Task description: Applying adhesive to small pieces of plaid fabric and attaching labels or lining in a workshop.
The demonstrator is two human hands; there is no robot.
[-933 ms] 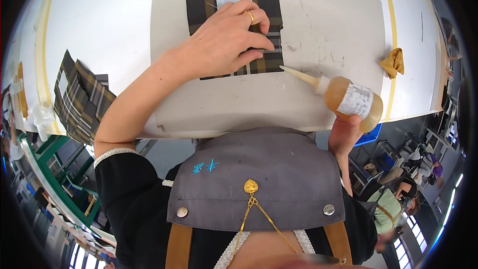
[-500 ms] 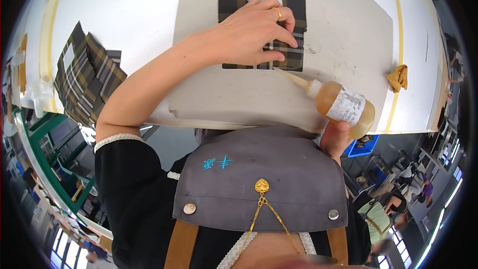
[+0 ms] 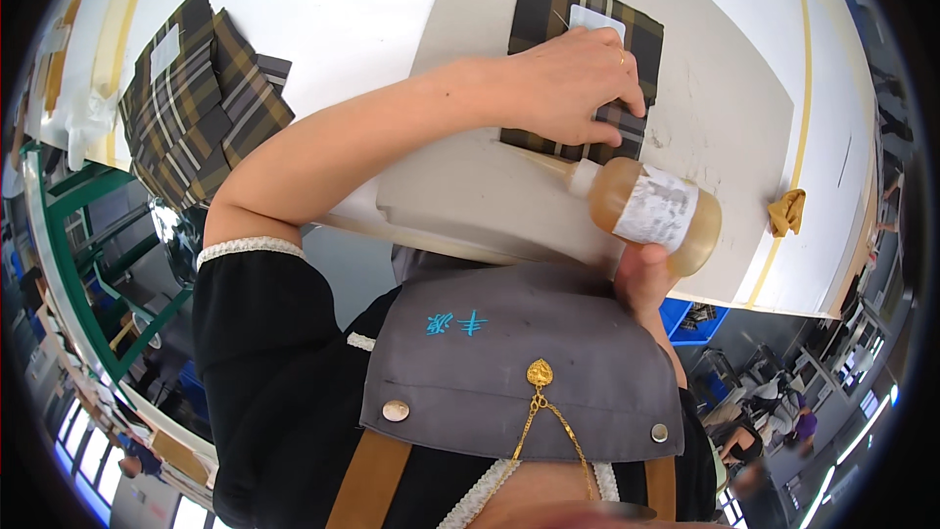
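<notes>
A plaid fabric piece in brown, black and white lies on the grey board, with a small white label near its upper part. My left hand rests on it, fingers bent and spread, thumb apart. In my right hand is a squeeze bottle of amber liquid with a white wrapper, held from below and tipped nearly level. Its long thin nozzle points left, the tip close to the fabric's near left corner. Whether the tip touches the cloth I cannot tell.
A stack of similar plaid pieces sits at the table's left edge. The grey board covers the middle of the white table. A crumpled mustard cloth lies at the right, and a blue crate stands below the table edge.
The nozzle tip has shifted left along the fabric's near edge to its corner, and the bottle lies flatter. My left hand stays on the cloth. The whole view has shifted and turned a little.
</notes>
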